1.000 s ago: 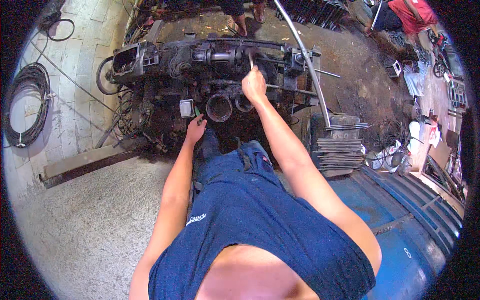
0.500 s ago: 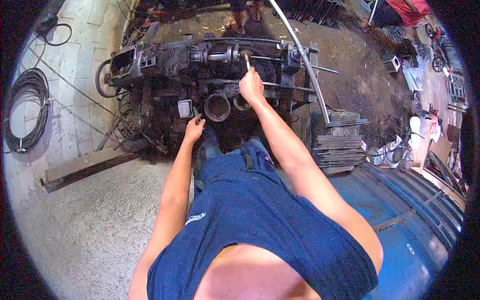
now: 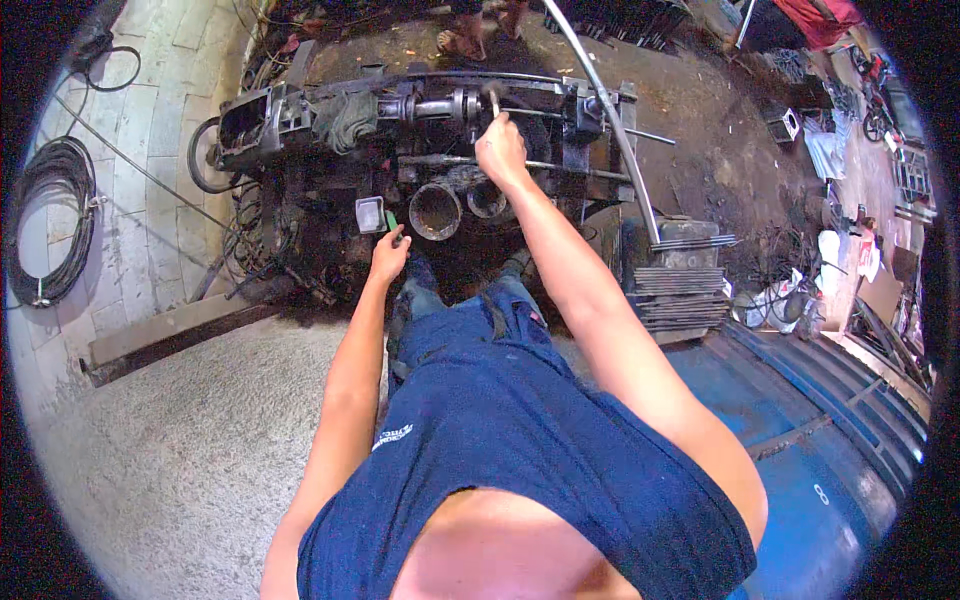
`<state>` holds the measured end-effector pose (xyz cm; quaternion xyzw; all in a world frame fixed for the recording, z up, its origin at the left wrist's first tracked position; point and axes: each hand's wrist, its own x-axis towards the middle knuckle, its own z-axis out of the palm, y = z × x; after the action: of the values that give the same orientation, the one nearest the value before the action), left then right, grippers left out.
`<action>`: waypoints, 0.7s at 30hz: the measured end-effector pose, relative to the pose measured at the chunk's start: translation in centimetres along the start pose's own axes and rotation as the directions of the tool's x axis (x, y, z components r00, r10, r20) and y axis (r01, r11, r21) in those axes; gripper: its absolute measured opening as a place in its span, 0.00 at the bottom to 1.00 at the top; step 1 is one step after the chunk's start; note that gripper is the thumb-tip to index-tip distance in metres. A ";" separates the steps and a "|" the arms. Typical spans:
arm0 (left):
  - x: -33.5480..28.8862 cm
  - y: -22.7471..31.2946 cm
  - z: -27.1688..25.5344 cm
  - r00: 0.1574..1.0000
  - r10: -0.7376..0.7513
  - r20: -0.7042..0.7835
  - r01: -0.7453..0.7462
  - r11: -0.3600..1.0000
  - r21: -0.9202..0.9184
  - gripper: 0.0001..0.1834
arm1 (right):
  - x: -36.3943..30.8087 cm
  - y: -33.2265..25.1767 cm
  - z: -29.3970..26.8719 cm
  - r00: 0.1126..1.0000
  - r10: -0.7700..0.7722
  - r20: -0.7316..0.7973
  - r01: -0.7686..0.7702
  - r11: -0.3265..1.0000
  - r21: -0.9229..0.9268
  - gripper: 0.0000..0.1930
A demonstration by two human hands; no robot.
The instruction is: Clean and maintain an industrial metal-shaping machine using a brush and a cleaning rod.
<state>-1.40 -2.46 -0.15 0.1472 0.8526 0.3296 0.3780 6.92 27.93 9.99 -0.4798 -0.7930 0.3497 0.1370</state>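
My right hand (image 3: 502,152) is closed round the pale handle of what looks like a small brush (image 3: 495,103). Its dark, blurred head touches or hovers just by the round shaft (image 3: 435,108) of a greasy black machine (image 3: 583,117); I cannot tell which. Lower and to the left, my left hand (image 3: 389,256) has its fingers curled round a narrow green handle (image 3: 391,219). Right beside that handle is a small, pale square container (image 3: 370,214); whether the two are joined is unclear. A round metal tube end (image 3: 436,212) opens to the right of the left hand.
A grey cloth (image 3: 346,122) lies on the machine's left part. A long metal pipe (image 3: 606,110) slants down at the right, near stacked dark metal bars (image 3: 682,290). Coiled black cable (image 3: 85,215) lies at far left. Another person's feet (image 3: 464,42) stand beyond the machine.
My right hand and the brush have shifted very slightly up and left. The left hand keeps its place. The other person's foot beyond the machine has moved a little, and the picture is brighter.
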 end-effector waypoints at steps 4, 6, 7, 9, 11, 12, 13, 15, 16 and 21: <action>-0.1 0.2 -0.2 1.000 -0.031 -0.001 0.031 0.999 0.032 0.25 | -3.1 2.0 0.7 0.989 -0.071 0.127 0.083 0.992 -0.093 0.15; -0.1 -0.4 0.0 0.999 -0.051 0.013 0.051 0.998 0.028 0.25 | -6.1 3.2 0.7 0.976 -0.072 0.205 0.082 0.996 -0.039 0.16; -0.2 -0.4 0.2 0.998 -0.055 0.013 0.055 0.998 0.020 0.25 | -7.4 3.8 0.2 0.953 -0.042 0.299 0.050 0.999 -0.021 0.17; -0.1 0.1 0.3 0.999 -0.033 0.004 0.033 0.999 0.003 0.24 | -9.3 4.6 -0.2 0.960 0.099 0.261 -0.089 0.995 -0.050 0.15; 0.1 -0.9 0.3 0.999 -0.037 0.009 0.037 0.999 -0.028 0.24 | -10.9 5.9 -1.1 0.968 0.115 0.225 -0.121 0.993 0.013 0.16; 0.2 -1.4 0.2 0.999 -0.033 -0.004 0.033 0.999 -0.032 0.24 | -11.5 6.6 -1.6 0.979 0.126 0.159 -0.150 0.977 0.151 0.17; 0.3 -1.7 0.2 1.000 -0.028 -0.010 0.028 0.999 -0.036 0.24 | -11.9 7.1 -2.5 0.985 0.150 0.089 -0.169 0.944 0.285 0.18; 0.3 -2.0 0.1 0.999 -0.026 -0.019 0.026 0.999 -0.030 0.23 | -13.3 11.2 -2.3 0.983 0.096 -0.159 -0.037 0.939 0.342 0.16; 0.3 -1.8 0.0 1.000 -0.005 -0.020 0.005 1.000 -0.022 0.23 | -14.1 14.1 -1.8 0.961 0.253 -0.112 -0.162 0.842 0.514 0.15; 0.6 -1.5 -0.4 0.998 -0.060 0.011 0.060 0.998 -0.034 0.23 | -16.4 22.9 -2.0 0.670 0.717 0.191 -0.489 0.232 0.841 0.11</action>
<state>-2.07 -3.46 -1.30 0.1167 0.8490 0.3318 0.3942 31.51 21.50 -2.31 -0.6558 -0.2440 0.6504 0.2956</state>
